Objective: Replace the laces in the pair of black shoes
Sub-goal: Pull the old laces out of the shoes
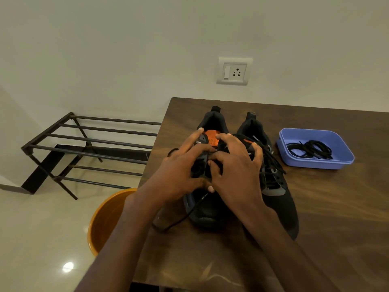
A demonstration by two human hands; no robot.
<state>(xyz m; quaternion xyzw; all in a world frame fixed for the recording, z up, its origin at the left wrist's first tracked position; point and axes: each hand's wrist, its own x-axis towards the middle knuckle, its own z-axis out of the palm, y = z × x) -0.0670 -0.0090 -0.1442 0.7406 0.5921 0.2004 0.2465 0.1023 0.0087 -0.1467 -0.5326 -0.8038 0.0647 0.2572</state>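
Observation:
Two black shoes stand side by side on the wooden table point(315, 207), toes toward me. The left shoe point(207, 209) shows an orange tongue label, and a loose black lace point(179, 221) trails from it onto the table. My left hand point(179, 167) grips its left side, fingers spread over the upper and thumb down by the lace. My right hand point(235, 171) curls over its right eyelet flap, thumb tucked into the lace area. The right shoe point(277, 186) is still laced. The hands hide the eyelets.
A blue plastic tray point(345, 159) holding a bundle of black laces point(309, 149) sits on the table to the right of the shoes. An orange bucket point(105, 218) stands on the floor by the table's left edge. A black metal shoe rack point(84, 144) stands against the wall.

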